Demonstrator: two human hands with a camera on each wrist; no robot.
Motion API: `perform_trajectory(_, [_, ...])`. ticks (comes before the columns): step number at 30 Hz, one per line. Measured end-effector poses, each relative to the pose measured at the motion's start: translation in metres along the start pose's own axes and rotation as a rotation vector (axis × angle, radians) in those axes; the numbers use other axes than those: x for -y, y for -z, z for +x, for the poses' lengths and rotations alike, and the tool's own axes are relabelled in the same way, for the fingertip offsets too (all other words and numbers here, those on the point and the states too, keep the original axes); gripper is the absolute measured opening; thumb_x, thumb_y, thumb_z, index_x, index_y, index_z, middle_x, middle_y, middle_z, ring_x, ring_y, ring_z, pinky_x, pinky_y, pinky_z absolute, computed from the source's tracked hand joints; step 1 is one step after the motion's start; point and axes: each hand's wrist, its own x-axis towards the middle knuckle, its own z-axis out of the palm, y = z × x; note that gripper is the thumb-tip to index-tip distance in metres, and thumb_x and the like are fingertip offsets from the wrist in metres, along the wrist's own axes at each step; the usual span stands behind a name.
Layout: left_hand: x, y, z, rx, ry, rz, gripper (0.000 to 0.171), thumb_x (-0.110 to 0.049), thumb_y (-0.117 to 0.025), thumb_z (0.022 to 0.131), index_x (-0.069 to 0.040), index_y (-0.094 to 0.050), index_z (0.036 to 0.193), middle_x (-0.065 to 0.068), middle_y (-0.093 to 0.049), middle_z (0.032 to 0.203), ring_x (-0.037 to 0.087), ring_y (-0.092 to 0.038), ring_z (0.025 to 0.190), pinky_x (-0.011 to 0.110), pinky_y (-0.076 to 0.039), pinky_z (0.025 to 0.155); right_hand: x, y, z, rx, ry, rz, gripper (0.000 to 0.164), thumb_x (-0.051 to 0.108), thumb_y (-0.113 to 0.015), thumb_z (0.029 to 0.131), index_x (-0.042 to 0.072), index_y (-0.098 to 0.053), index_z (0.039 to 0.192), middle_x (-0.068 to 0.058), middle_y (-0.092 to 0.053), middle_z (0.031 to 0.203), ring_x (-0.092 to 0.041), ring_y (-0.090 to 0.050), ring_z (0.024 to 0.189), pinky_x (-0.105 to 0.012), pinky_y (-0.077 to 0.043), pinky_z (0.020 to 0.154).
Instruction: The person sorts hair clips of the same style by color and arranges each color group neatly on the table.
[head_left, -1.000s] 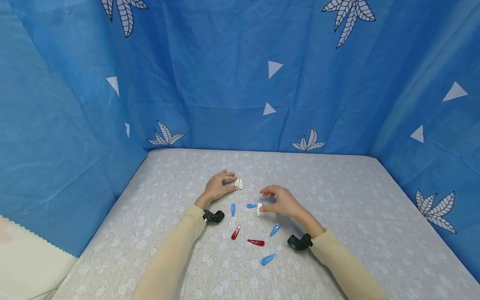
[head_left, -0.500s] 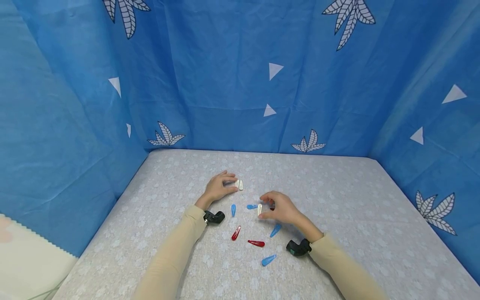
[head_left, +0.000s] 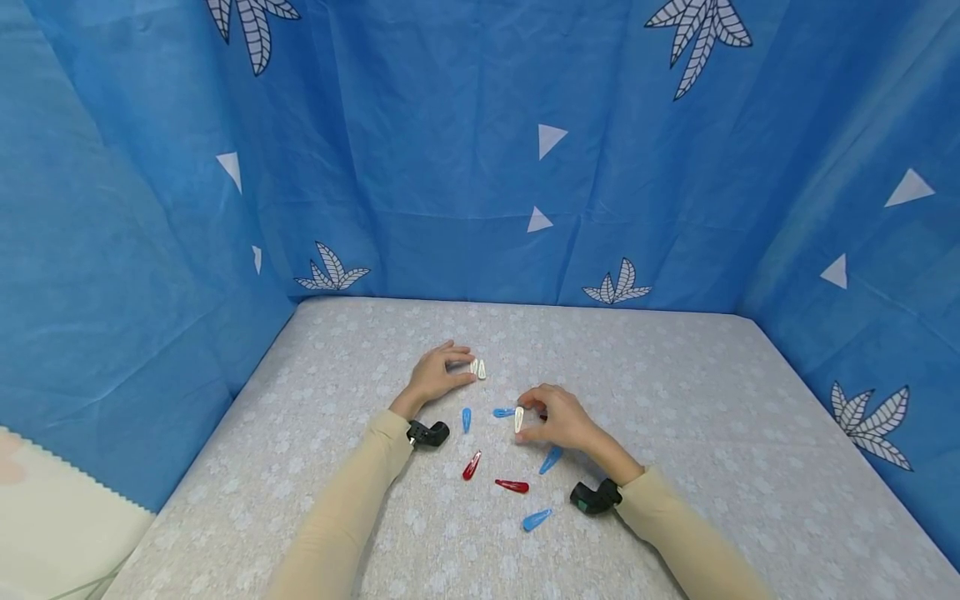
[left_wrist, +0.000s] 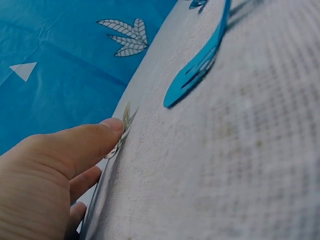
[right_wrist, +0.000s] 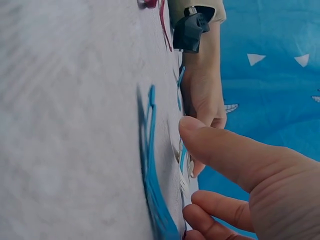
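My left hand (head_left: 437, 373) is at the far side of the group, its thumb and fingers at the two ends of a white hair clip (head_left: 474, 367). A second white hair clip (head_left: 482, 370) lies right beside that one. In the left wrist view the thumb tip meets the pale clips. My right hand (head_left: 564, 419) pinches another white hair clip (head_left: 519, 420) end to end between thumb and index finger, low over the cloth. A blue hair clip (head_left: 502, 412) lies just left of it. Under the right palm a dark red piece (head_left: 543, 417) shows, mostly hidden.
Nearer the body lie two red hair clips (head_left: 472, 465) and blue ones, including one (head_left: 551, 460) below the right wrist and one (head_left: 537, 520) closest to the front. Another blue clip (head_left: 467, 419) sits between the hands. Blue curtains (head_left: 450, 167) bound the cloth-covered table (head_left: 652, 358).
The right hand's index finger has come down and in, so thumb and finger now close on the white clip's ends. My left hand has stayed in place.
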Motion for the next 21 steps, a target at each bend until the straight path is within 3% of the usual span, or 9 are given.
perform_trajectory(21, [-0.0007, 0.0008, 0.0, 0.003, -0.002, 0.007, 0.045, -0.033, -0.076, 0.084, -0.012, -0.069, 0.123, 0.006, -0.058, 0.14, 0.031, -0.033, 0.146, 0.057, -0.022, 0.12, 0.0007, -0.0035, -0.0008, -0.013, -0.003, -0.033, 0.044, 0.035, -0.088, 0.07, 0.013, -0.072, 0.105, 0.002, -0.062, 0.092, -0.01, -0.047, 0.078, -0.025, -0.038, 0.067])
